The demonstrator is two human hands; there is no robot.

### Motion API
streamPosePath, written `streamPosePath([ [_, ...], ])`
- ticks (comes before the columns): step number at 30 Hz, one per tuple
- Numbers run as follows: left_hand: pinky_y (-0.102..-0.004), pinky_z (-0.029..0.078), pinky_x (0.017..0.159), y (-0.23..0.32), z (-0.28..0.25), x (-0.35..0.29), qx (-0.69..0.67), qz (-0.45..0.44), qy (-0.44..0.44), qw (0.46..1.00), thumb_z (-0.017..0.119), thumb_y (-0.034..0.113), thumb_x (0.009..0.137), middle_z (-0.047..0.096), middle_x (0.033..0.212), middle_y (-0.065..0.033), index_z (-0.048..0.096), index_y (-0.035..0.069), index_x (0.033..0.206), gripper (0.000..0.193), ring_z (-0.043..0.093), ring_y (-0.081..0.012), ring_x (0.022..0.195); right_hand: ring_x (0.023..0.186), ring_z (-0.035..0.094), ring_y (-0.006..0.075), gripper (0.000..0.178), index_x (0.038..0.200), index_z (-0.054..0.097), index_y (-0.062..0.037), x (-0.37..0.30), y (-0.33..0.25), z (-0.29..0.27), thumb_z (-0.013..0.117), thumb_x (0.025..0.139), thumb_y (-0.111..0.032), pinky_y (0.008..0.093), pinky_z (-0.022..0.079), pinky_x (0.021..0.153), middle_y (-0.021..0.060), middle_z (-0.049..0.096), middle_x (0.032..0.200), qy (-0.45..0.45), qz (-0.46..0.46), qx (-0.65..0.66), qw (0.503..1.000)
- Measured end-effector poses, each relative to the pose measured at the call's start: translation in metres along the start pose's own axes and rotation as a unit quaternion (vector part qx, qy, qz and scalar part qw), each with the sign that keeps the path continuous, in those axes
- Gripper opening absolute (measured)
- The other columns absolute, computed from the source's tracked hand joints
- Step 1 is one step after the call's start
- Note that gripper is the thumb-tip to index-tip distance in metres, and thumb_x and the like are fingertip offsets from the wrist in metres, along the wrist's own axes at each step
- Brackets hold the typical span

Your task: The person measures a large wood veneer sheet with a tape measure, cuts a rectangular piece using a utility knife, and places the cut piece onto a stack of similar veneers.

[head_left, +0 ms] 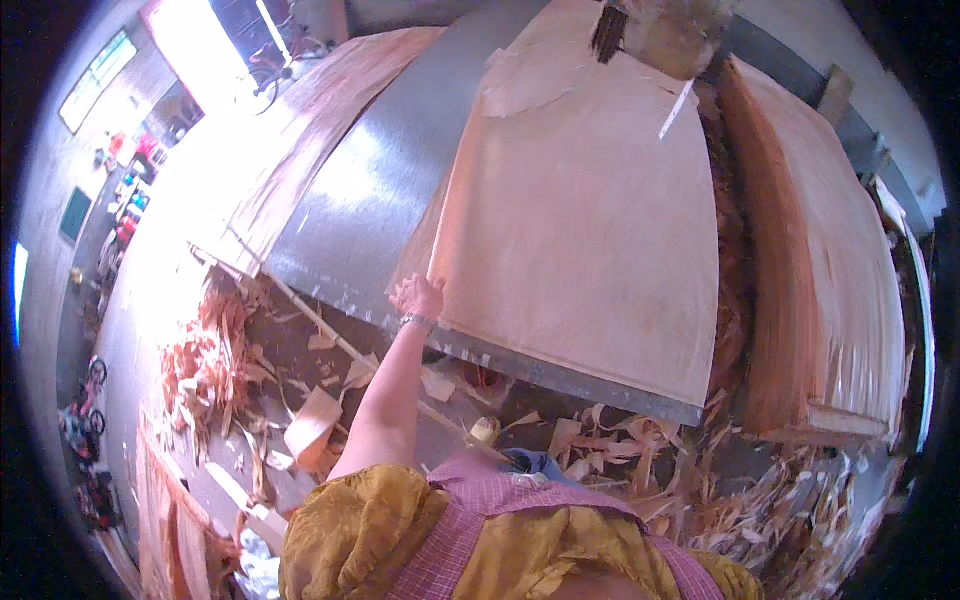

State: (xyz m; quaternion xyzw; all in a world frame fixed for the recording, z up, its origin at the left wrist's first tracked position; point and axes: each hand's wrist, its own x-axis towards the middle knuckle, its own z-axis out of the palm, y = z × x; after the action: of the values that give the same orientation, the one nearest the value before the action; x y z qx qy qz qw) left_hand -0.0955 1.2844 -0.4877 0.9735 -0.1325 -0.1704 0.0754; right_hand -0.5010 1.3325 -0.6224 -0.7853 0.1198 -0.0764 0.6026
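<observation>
Closest to you are your mustard sleeve [365, 530] and pink checked apron [540, 495], with curled wood scraps [215, 350] littering the floor ahead on both sides and a thin pale pole [320, 325] slanting behind your forearm. Your left arm reaches forward, a band [417, 320] around its wrist, and your left hand [418, 296] is at the left edge of the veneer sheet [590, 220], close to its near corner. Its fingers look partly bent, but you cannot tell from this view whether they pinch the edge or merely rest against it; your right hand is out of view, so its state cannot be told. From your left hand, the veneer sheet spreads to the right and away, its long axis running from your side toward the far end of the metal table [350, 205] it lies on; your left hand is the nearer one in sight. It looks broad, pale pinkish tan and mostly smooth, with a more orange left edge and a ragged, torn-looking layer at its far left. Beside it on the right stands a thick veneer stack [850, 270], its layered side deep orange. Farther off, a cloudy bundle [680, 35] sits at the sheet's far end, and a bicycle [264, 88] stands near a bright opening [200, 50].
</observation>
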Motion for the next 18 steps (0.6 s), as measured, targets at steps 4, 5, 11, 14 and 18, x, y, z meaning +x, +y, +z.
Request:
streamPosePath([
  [4, -0.0456, 0.052, 0.077, 0.022, -0.023, 0.009, -0.076, 0.171, 0.078, 0.979, 0.057, 0.03, 0.082, 0.067, 0.093, -0.023, 0.068, 0.003, 0.09, 0.03, 0.066, -0.0364, 0.091, 0.069, 0.067, 0.0225, 0.048, 0.126, 0.056, -0.0067, 0.02, -0.009, 0.023, 0.066, 0.088, -0.035, 0.0343, 0.053, 0.062, 0.0134, 0.069, 0.091, 0.016, 0.06, -0.019, 0.998],
  [5, -0.0457, 0.051, 0.077, 0.045, -0.034, 0.0, -0.096, 0.196, 0.081, 0.972, 0.057, 0.028, 0.082, 0.067, 0.091, -0.0216, 0.068, 0.003, 0.088, 0.028, 0.065, -0.0368, 0.09, 0.068, 0.067, 0.0228, 0.048, 0.126, 0.056, -0.0068, 0.019, -0.009, 0.024, 0.066, 0.088, -0.035, 0.0343, 0.052, 0.062, 0.0135, 0.069, 0.091, 0.032, 0.078, -0.021, 0.996],
  [11, -0.0456, 0.05, 0.074, 0.145, -0.118, -0.067, -0.232, 0.352, 0.095, 0.902, 0.057, 0.031, 0.081, 0.066, 0.082, -0.019, 0.065, 0.005, 0.082, 0.027, 0.064, -0.0386, 0.085, 0.068, 0.066, 0.0269, 0.048, 0.131, 0.051, -0.0084, -0.041, 0.006, 0.026, 0.06, 0.091, -0.032, 0.034, 0.05, 0.057, 0.0119, 0.069, 0.095, 0.151, 0.148, -0.158, 0.964],
  [14, -0.0419, 0.051, 0.07, 0.158, -0.127, -0.074, -0.319, 0.379, 0.099, 0.863, 0.061, 0.039, 0.082, 0.068, 0.084, -0.0181, 0.068, 0.004, 0.089, 0.037, 0.066, -0.0353, 0.082, 0.07, 0.063, 0.0285, 0.046, 0.133, 0.048, -0.0093, -0.097, 0.067, 0.03, 0.056, 0.093, -0.03, 0.0343, 0.049, 0.057, 0.0123, 0.067, 0.096, 0.165, 0.214, -0.018, 0.963],
  [18, -0.0394, 0.05, 0.069, 0.101, -0.121, -0.028, -0.392, 0.342, 0.138, 0.843, 0.063, 0.037, 0.084, 0.069, 0.081, -0.0148, 0.068, 0.004, 0.088, 0.033, 0.068, -0.0286, 0.076, 0.065, 0.059, 0.0253, 0.037, 0.132, 0.047, -0.0077, -0.107, -0.042, 0.041, 0.049, 0.096, -0.018, 0.0358, 0.047, 0.06, 0.0111, 0.063, 0.085, 0.298, 0.211, -0.361, 0.858],
])
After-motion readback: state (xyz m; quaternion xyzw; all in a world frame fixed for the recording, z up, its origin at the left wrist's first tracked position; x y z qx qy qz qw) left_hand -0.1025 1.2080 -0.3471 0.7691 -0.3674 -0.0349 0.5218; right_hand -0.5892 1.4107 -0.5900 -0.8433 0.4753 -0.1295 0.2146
